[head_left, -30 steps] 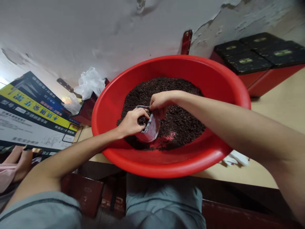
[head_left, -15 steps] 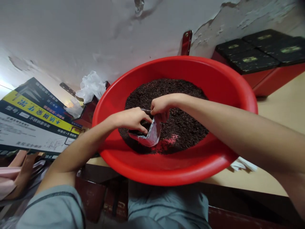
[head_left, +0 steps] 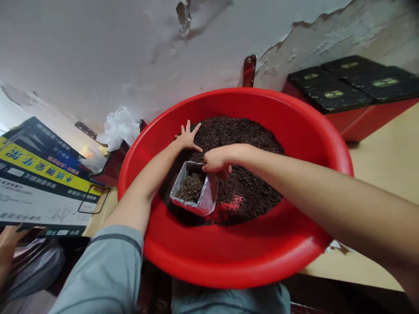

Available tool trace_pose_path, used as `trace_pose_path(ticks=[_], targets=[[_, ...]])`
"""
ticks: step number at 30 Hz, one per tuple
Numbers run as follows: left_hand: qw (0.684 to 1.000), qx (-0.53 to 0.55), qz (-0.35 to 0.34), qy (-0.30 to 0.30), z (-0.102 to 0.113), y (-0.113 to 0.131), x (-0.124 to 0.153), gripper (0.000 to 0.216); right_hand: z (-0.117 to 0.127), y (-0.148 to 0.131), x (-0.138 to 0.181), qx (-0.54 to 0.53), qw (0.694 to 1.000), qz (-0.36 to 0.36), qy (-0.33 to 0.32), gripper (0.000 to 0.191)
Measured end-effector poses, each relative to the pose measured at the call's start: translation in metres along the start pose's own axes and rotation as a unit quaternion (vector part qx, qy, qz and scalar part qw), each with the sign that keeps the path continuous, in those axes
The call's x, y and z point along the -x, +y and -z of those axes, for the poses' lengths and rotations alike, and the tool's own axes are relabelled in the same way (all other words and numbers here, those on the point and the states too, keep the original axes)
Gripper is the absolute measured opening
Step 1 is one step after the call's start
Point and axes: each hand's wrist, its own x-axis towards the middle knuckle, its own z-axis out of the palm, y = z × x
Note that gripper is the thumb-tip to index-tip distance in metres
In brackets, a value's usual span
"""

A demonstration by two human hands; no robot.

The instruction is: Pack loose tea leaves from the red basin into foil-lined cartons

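Observation:
A big red basin (head_left: 304, 131) holds a heap of dark loose tea leaves (head_left: 248, 135). My right hand (head_left: 216, 160) is closed on the rim of a small silver foil pouch (head_left: 206, 200), which stands open in the basin and is partly filled with the leaves. My left hand (head_left: 188, 137) reaches beyond the pouch with its fingers spread flat on the far left part of the heap, holding nothing.
Red boxes with black lids (head_left: 347, 87) stand at the back right on a tan table (head_left: 386, 157). A printed poster board (head_left: 36, 174) and crumpled white plastic (head_left: 119, 126) lie to the left. Another person's hand (head_left: 9, 240) shows at the lower left edge.
My left hand has let go of the pouch and moved up onto the tea heap, fingers spread. The pouch now stands open with leaves inside, held only by my right hand.

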Motion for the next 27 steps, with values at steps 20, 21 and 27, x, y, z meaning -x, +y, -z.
trace_pose_path(ticks=[20,21,27], targets=[[0.994,0.024,-0.061,0.092,-0.041,-0.012,-0.020,0.095,-0.001,-0.008,0.000,0.089,0.996,-0.021,0.013,0.048],[0.993,0.025,-0.061,0.102,-0.043,-0.012,-0.016,0.090,-0.002,-0.008,-0.001,0.089,0.996,-0.021,0.012,0.048],[0.990,0.077,-0.037,0.113,-0.034,-0.012,0.001,0.069,-0.003,-0.007,-0.001,0.070,0.997,-0.029,0.000,0.050]])
